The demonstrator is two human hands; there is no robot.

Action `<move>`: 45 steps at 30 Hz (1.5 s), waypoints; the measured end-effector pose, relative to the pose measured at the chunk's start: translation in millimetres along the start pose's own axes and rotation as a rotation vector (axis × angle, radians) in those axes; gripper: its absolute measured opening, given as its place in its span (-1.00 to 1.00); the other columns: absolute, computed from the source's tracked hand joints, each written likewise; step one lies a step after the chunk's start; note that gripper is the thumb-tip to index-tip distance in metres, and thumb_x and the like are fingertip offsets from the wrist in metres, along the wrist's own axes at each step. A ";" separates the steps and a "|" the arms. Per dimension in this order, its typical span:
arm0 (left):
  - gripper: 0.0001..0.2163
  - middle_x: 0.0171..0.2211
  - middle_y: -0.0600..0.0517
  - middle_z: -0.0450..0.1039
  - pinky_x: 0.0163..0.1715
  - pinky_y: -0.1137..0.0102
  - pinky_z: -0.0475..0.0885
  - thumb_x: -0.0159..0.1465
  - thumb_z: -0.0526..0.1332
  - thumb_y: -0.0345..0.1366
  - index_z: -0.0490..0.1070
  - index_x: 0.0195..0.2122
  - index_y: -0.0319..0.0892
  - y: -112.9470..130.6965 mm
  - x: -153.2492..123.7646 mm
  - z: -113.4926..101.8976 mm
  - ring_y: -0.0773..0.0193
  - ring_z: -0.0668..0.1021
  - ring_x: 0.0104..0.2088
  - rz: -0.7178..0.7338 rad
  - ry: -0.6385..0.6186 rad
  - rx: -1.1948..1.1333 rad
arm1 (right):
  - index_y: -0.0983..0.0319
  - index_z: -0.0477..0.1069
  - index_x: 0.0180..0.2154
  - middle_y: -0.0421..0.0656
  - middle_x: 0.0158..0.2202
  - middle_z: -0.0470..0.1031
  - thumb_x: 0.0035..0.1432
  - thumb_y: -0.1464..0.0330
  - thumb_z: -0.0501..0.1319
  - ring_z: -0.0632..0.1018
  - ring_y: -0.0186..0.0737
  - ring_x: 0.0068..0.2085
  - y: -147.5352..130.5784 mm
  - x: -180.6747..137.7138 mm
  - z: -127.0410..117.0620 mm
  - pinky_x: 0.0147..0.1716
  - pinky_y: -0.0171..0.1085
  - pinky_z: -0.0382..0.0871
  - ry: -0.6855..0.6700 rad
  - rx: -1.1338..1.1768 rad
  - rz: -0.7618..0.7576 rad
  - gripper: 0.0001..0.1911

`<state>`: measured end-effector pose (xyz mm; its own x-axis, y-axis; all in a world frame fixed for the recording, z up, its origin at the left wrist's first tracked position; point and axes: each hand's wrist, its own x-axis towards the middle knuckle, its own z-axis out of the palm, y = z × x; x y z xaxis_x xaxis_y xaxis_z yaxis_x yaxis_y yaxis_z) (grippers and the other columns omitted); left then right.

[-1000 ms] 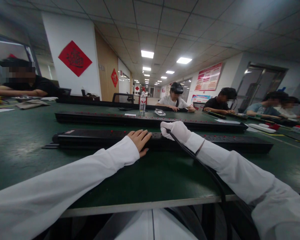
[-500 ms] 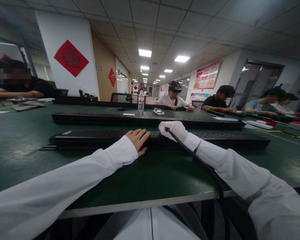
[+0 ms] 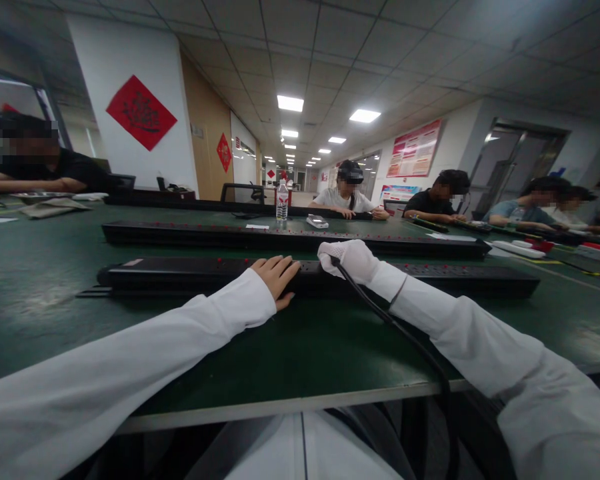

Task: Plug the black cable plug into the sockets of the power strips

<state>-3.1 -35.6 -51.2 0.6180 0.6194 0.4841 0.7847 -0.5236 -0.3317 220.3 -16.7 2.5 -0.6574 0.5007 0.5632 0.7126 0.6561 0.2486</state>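
A long black power strip point(image 3: 470, 283) with red buttons and sockets along its top lies across the green table in front of me. My left hand point(image 3: 276, 279), bare and with fingers outstretched, rests on the strip near its middle. Just right of it, my right hand point(image 3: 349, 260) wears a white glove and is closed around the end of a black power cord point(image 3: 405, 327). That end is held against the strip's top; the glove hides the plug. From there the cord hangs over the table's front edge.
A second black power strip point(image 3: 190, 237) lies parallel behind the first, and another dark bar point(image 3: 180, 205) farther back. A water bottle point(image 3: 282, 202) and a small white device point(image 3: 317, 221) stand between them. Several people sit around the table, one person point(image 3: 350, 197) opposite.
Both hands stay in nearly the same place on the strip. The view has shifted very slightly; the right hand still grips the cord.
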 end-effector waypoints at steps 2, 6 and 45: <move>-0.42 0.12 -0.17 0.16 -0.04 0.15 0.20 0.08 0.13 -0.17 0.11 0.13 -0.23 -0.3 0.4 0.4 -0.03 0.27 0.06 0.003 -0.002 0.001 | 0.19 0.35 -0.38 -0.26 -0.47 0.47 0.08 0.35 -0.02 0.41 -0.41 -0.47 1.7 1.9 0.4 -0.44 -0.42 0.10 -0.014 0.005 0.008 -0.81; -0.43 0.12 -0.16 0.17 -0.04 0.15 0.21 0.08 0.13 -0.17 0.11 0.13 -0.22 -0.2 0.8 0.0 -0.03 0.27 0.06 0.003 -0.009 0.006 | 0.21 0.33 -0.39 -0.23 -0.50 0.46 0.07 0.36 -0.02 0.40 -0.40 -0.49 0.2 4.5 -0.2 -0.47 -0.41 0.07 -0.025 -0.006 0.022 -0.83; -0.42 0.12 -0.19 0.16 -0.07 0.14 0.24 0.10 0.11 -0.18 0.09 0.14 -0.27 1.7 -1.4 -12.9 -0.05 0.27 0.06 0.023 -0.058 0.017 | 0.16 0.39 -0.32 -0.19 -0.39 0.49 0.14 0.18 -0.03 0.46 -0.35 -0.39 -14.2 -7.8 4.0 -0.40 -0.39 0.15 0.088 -0.107 0.173 -0.71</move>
<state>-3.3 -44.9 -41.9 0.6372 0.6408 0.4282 0.7707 -0.5281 -0.3565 214.3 -27.7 -8.5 -0.5025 0.5462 0.6702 0.8379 0.4988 0.2217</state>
